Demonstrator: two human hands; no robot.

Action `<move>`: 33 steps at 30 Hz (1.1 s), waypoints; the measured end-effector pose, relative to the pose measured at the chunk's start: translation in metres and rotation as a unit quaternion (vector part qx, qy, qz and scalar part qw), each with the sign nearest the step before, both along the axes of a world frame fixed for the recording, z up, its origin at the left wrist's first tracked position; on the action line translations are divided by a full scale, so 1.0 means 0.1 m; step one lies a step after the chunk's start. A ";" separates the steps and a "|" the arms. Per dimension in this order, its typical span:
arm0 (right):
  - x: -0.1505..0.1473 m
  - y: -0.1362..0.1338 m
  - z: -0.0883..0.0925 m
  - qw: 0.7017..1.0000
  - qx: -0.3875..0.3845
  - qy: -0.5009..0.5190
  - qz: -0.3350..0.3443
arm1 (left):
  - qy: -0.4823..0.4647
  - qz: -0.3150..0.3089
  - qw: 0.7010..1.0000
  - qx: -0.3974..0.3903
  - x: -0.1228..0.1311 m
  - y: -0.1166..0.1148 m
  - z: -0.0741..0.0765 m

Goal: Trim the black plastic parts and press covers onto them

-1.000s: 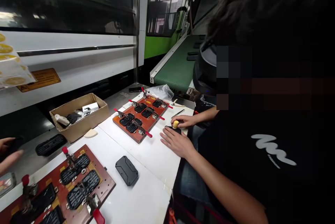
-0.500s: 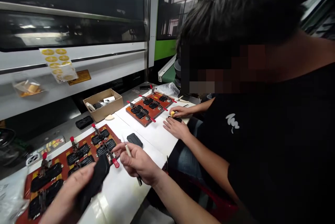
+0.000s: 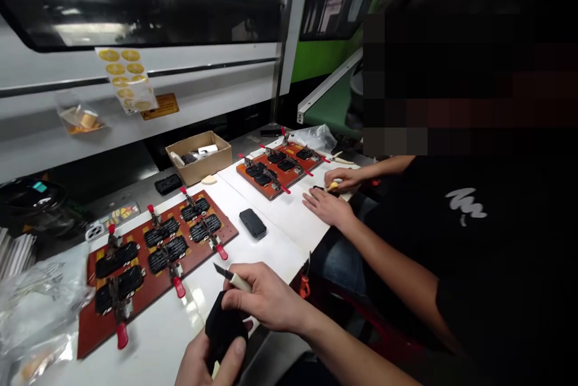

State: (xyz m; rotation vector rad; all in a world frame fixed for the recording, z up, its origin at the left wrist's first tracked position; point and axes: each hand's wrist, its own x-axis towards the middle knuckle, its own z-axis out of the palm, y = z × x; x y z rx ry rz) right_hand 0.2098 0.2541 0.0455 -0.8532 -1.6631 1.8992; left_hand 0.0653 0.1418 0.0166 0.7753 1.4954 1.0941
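Observation:
My left hand [image 3: 203,359] grips a black plastic case [image 3: 224,327] at the lower middle, its thumb laid along the near side. In my right hand [image 3: 268,300] is a craft knife [image 3: 241,283] with a pale handle and a dark pointed blade, which points up and left above the case. My right thumb rests against the case's upper end. Just beyond my hands lies another black case [image 3: 253,223] on the white tabletop. To the left is a red-brown fixture board [image 3: 198,259], with several black parts under red-handled toggle clamps.
A second clamp board [image 3: 271,193] sits farther back, near a cardboard box [image 3: 217,164]. On the right, a co-worker's hands [image 3: 334,205] hold a small yellow-handled tool over a dark part. Plastic bags [image 3: 40,295] lie at far left; an orange-handled tool [image 3: 304,285] hangs by the table edge.
My left hand has brought the black case rightward to my right hand, whose thumb now touches it. The knife's blade has turned toward the upper left. The camera view has shifted.

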 end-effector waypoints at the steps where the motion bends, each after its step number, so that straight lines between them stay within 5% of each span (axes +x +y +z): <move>1: 0.00 -0.01 -0.01 0.999 0.032 -0.025 -0.007 | 0.019 -0.007 1.000 -0.005 -0.02 -0.02 0.01; 5: -0.01 -0.04 -0.07 0.988 0.122 -0.095 0.000 | 0.012 -0.021 1.000 0.014 -0.13 0.00 -0.03; 10: -0.04 -0.10 -0.19 0.996 0.066 -0.065 -0.012 | 0.012 -0.069 0.997 0.026 -0.22 0.03 -0.17; 15: -0.12 -0.11 -0.29 0.998 0.007 0.059 -0.036 | 0.048 -0.082 0.994 0.059 -0.16 0.06 -0.06; 21: -0.06 -0.12 -0.26 0.985 0.130 -0.068 -0.088 | 0.164 -0.038 0.981 0.091 -0.18 0.13 0.01; 28: -0.24 -0.38 -0.02 0.968 0.190 -0.145 0.076 | 0.174 0.051 0.978 0.106 -0.20 0.17 0.03; 33: -0.36 -0.47 -0.10 0.962 0.198 -0.164 0.091 | 0.138 0.065 0.981 0.120 -0.19 0.14 0.04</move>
